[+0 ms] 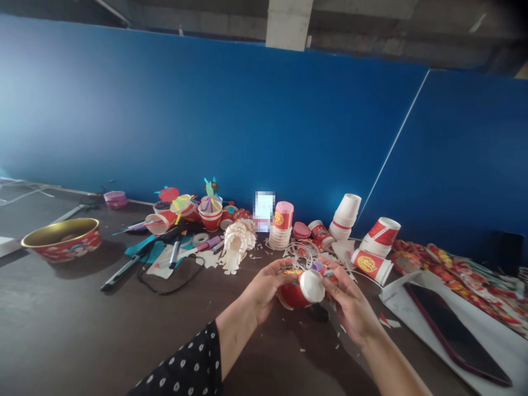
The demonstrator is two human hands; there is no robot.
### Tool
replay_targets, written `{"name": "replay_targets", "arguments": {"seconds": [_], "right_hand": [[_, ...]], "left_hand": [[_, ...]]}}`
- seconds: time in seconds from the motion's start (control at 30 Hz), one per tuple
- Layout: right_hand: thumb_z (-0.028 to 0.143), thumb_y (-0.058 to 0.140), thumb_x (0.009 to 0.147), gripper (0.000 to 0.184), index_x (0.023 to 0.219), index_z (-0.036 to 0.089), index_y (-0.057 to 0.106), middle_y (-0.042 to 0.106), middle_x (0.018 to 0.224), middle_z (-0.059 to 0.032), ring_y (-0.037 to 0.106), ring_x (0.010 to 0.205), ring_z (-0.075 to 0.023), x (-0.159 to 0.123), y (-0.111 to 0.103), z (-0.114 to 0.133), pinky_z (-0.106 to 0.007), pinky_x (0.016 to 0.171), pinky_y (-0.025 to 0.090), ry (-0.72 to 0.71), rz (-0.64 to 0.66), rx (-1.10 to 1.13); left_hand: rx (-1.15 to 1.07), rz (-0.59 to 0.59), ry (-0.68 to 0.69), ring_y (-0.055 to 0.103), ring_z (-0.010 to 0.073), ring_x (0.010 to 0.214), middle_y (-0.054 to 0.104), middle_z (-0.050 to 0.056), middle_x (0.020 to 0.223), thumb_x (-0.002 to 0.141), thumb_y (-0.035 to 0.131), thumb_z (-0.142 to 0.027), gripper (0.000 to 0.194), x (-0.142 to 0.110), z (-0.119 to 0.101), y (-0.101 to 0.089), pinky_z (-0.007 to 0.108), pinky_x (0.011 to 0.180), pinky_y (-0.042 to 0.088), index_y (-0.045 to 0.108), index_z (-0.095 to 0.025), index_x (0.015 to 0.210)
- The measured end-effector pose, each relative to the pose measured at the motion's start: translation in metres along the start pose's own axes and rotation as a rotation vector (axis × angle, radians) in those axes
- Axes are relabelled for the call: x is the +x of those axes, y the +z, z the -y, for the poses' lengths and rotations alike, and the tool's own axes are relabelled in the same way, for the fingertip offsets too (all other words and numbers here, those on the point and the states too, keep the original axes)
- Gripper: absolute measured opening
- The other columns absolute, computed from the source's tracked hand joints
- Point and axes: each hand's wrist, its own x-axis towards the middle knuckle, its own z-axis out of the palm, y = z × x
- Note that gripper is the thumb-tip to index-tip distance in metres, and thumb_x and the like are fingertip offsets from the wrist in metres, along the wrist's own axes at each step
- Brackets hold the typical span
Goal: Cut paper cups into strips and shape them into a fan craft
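Note:
A red and white paper cup (292, 296) is held on its side above the table, its white round end (312, 287) turned toward the right. My left hand (266, 289) grips the cup from the left, thumb and fingers bent around it. From the other side, the thumb and fingers of my right hand (350, 305) close at the white end. Something small and purple (317, 267) shows between the right fingers and the cup; what it is I cannot make out. Beneath lies a dark object (318, 313), partly hidden by the cup.
Behind the hands are a stack of paper cups (280, 236) and tangled white strips (303, 254). A phone (454, 333) rests on a white tray (398, 300) at right. Markers (175, 253), decorated cups (210, 214) and a red bowl (68, 247) stand left. Paper scraps dot the table.

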Motion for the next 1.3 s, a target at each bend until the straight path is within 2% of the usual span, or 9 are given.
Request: {"name": "replay_targets", "arguments": {"seconds": [0.2, 0.33, 0.53, 0.67, 0.83, 1.1, 1.2, 1.3], "right_hand": [[0.034, 0.07, 0.072, 0.063, 0.127, 0.025, 0.041, 0.066, 0.071, 0.0019, 0.061, 0.069, -0.0166, 0.001, 0.002, 0.0, -0.026, 0.065, 0.044, 0.021, -0.012, 0.022], [0.034, 0.071, 0.07, 0.063, 0.126, 0.025, 0.043, 0.067, 0.071, 0.001, 0.061, 0.066, -0.0167, -0.001, 0.005, 0.002, -0.026, 0.064, 0.045, 0.031, -0.017, 0.012], [0.04, 0.074, 0.065, 0.068, 0.124, 0.024, 0.045, 0.064, 0.062, 0.0033, 0.06, 0.062, -0.0166, -0.004, 0.01, 0.005, -0.027, 0.063, 0.043, 0.02, -0.044, -0.03], [0.04, 0.075, 0.064, 0.072, 0.127, 0.023, 0.042, 0.062, 0.059, 0.0048, 0.058, 0.061, -0.0162, -0.005, 0.01, 0.006, -0.027, 0.066, 0.042, 0.032, -0.048, -0.065], [0.041, 0.074, 0.065, 0.076, 0.13, 0.023, 0.039, 0.061, 0.058, 0.005, 0.059, 0.062, -0.017, -0.006, 0.012, 0.009, -0.028, 0.067, 0.041, 0.037, -0.017, -0.078], [0.038, 0.072, 0.068, 0.08, 0.135, 0.023, 0.03, 0.061, 0.059, 0.005, 0.058, 0.061, -0.0163, -0.006, 0.009, 0.006, -0.027, 0.063, 0.041, 0.028, 0.007, -0.123], [0.036, 0.072, 0.069, 0.08, 0.135, 0.022, 0.029, 0.062, 0.059, 0.0047, 0.058, 0.061, -0.0162, -0.007, 0.01, 0.006, -0.029, 0.066, 0.041, 0.038, 0.003, -0.143], [0.037, 0.072, 0.068, 0.078, 0.134, 0.022, 0.033, 0.06, 0.057, 0.0049, 0.056, 0.055, -0.0153, -0.007, 0.011, 0.007, -0.028, 0.06, 0.042, 0.041, 0.008, -0.13]], "left_hand": [[0.077, 0.054, 0.101, 0.058, 0.0105, 0.059, 0.065, 0.003, 0.069, 0.061, 0.072, -0.015, 0.04, 0.002, -0.001, -0.004, 0.022, 0.061, 0.042, 0.055, -0.012, 0.097], [0.126, 0.102, 0.153, 0.057, 0.0099, 0.059, 0.063, 0.002, 0.066, 0.06, 0.075, -0.022, 0.041, 0.006, -0.002, -0.01, 0.022, 0.062, 0.041, 0.055, -0.012, 0.095], [0.116, 0.164, 0.072, 0.059, 0.0125, 0.062, 0.066, 0.005, 0.073, 0.057, 0.078, -0.023, 0.051, 0.004, -0.005, -0.01, 0.025, 0.064, 0.042, 0.055, -0.012, 0.101], [0.105, 0.112, 0.025, 0.059, 0.0119, 0.06, 0.065, 0.004, 0.069, 0.052, 0.08, -0.018, 0.049, 0.004, -0.004, -0.009, 0.024, 0.065, 0.042, 0.057, -0.011, 0.096], [0.196, 0.095, -0.03, 0.054, 0.0085, 0.054, 0.063, 0.001, 0.064, 0.058, 0.076, -0.02, 0.04, 0.002, -0.009, -0.009, 0.022, 0.061, 0.04, 0.061, -0.012, 0.094], [0.362, 0.118, 0.068, 0.055, 0.011, 0.059, 0.064, 0.002, 0.064, 0.061, 0.074, -0.02, 0.03, 0.0, -0.011, -0.01, 0.025, 0.068, 0.04, 0.066, -0.012, 0.089], [0.329, 0.12, 0.056, 0.055, 0.0111, 0.059, 0.063, 0.001, 0.061, 0.06, 0.074, -0.016, 0.037, 0.0, -0.01, -0.01, 0.025, 0.067, 0.04, 0.064, -0.012, 0.095], [0.264, 0.106, 0.031, 0.055, 0.0111, 0.055, 0.062, 0.0, 0.06, 0.057, 0.074, -0.012, 0.045, 0.001, -0.008, -0.01, 0.025, 0.064, 0.04, 0.059, -0.011, 0.1]]}}
